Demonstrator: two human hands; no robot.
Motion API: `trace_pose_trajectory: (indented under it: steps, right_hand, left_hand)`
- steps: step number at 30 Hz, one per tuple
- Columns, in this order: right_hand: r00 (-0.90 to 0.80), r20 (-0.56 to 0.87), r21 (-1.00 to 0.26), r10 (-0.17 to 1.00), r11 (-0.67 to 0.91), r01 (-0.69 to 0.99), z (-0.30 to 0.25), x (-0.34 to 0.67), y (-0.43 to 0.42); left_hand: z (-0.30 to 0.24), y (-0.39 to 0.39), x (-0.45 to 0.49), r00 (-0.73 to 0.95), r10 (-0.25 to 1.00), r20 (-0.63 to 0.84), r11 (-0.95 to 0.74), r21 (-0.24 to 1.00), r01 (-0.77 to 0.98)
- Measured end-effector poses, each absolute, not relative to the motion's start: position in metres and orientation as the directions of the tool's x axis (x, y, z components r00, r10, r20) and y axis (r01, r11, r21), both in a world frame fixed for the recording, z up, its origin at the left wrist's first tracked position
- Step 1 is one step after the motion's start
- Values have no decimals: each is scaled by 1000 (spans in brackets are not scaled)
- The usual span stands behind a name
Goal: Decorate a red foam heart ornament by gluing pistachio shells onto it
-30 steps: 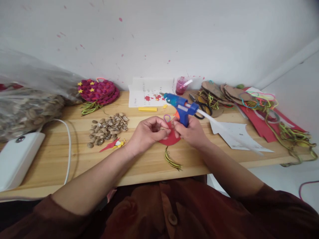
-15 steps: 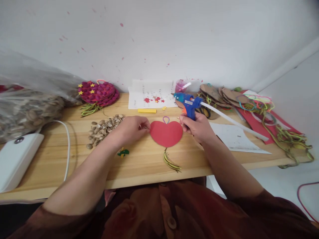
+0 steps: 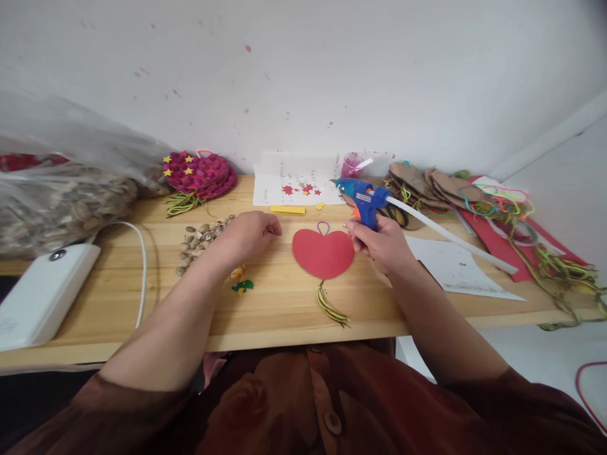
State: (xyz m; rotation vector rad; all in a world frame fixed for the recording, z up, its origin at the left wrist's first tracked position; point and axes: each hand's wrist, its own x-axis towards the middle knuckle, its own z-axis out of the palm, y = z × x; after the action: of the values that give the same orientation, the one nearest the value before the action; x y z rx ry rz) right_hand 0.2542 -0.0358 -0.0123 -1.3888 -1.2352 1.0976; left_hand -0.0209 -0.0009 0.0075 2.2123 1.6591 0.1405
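A red heart-shaped card lies flat on the wooden table. It has a purple loop on top and a green-yellow tassel below. To its left, apart from it, hovers my left hand, fingers curled together; whatever they might hold is hidden. My right hand is closed around the handle of a blue glue gun, whose nozzle points left and whose long white glue stick trails right. Its thumb and fingertips are at the heart's right edge. Shells lie partly behind my left hand.
Green and yellow scraps lie by my left forearm. At the back are shell-covered purple pieces, a paper with red stars and a yellow strip. A white power bank sits left; cardboard pieces lie right.
My left hand has drawn back left from the heart's edge. The right hand keeps the glue gun almost in place. The whole view has shifted slightly, uncovering more yellow scraps.
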Motion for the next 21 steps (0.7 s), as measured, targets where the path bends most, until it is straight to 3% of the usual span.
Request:
trace_pose_trajectory:
  steps: [11,17,21]
  right_hand:
    - [-189,-155,-973,970,-117,198,6,198,-70]
    - [-67,-129,-968,989,-111,224,6,210,-70]
    - [115,30,-904,993,-22,428,17,241,-61]
  left_hand:
    - [5,2,-26,288,950,-122,-225,370,901]
    - [4,3,-27,280,955,-97,-207,455,866]
    - [8,1,-24,291,948,-127,-187,517,835]
